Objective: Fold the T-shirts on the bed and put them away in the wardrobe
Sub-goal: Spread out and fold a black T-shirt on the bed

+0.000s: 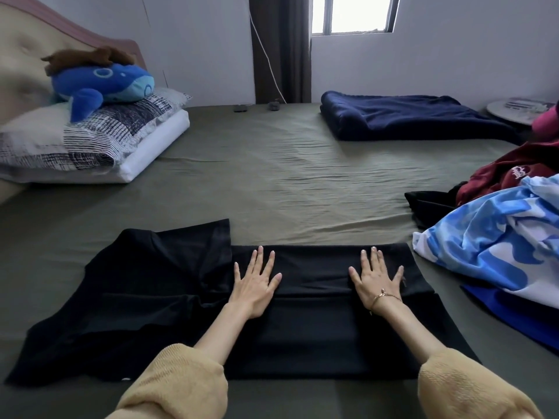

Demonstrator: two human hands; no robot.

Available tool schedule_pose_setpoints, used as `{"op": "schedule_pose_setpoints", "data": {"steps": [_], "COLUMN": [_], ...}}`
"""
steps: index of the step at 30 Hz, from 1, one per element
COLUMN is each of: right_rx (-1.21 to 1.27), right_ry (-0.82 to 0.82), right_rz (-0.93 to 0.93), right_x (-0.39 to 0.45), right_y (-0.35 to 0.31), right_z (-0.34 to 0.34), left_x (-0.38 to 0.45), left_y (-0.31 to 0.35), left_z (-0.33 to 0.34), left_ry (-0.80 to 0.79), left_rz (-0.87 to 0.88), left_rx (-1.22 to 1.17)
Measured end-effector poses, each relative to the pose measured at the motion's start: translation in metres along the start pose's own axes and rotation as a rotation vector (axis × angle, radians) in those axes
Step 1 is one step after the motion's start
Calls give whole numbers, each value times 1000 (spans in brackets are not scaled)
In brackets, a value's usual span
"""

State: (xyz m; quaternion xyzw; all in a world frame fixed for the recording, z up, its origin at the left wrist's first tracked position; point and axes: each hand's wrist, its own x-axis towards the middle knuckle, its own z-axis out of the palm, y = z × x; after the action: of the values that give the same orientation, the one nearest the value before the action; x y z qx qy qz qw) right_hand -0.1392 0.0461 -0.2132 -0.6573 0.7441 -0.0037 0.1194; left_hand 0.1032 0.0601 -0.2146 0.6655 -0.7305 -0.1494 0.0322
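A person's left hand [255,284] & right hand [376,282] lie flat, fingers spread, pressing a partly folded black T-shirt [302,328] at the near edge of an olive-sheeted bed [287,182]; neither grasps the fabric. At right, more T-shirts: blue-and-white [496,246], maroon [514,170]. Far right, a folded navy blanket [408,116]. Far left, pillows [90,140] w/ a blue whale plush [102,84].

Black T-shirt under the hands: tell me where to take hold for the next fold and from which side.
Probably grip the black T-shirt at its unfolded left end, pinching the two outer corners, coming from the left. That end still spreads wide with its sleeve out, while the part under the left hand and right hand already lies folded.
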Motion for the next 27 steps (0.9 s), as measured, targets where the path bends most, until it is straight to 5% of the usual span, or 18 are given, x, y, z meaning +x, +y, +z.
{"op": "schedule_pose_setpoints", "data": {"steps": [6, 13, 21, 27], "right_rx": [44, 80, 296, 518], "right_ry": [-65, -108, -25, -103], "right_rz": [-374, -554, -240, -68], "right_x": [-1, 2, 34, 54], "right_y": [-71, -166, -260, -298], "right_z": [3, 18, 16, 15], "left_x": [-13, -32, -45, -55], "left_y": [-43, -104, -185, -209], "left_z": [-25, -51, -53, -53], "left_ry": [247, 581, 591, 600], "left_rz": [75, -24, -423, -433], "left_rx": [-146, -415, -698, -821]}}
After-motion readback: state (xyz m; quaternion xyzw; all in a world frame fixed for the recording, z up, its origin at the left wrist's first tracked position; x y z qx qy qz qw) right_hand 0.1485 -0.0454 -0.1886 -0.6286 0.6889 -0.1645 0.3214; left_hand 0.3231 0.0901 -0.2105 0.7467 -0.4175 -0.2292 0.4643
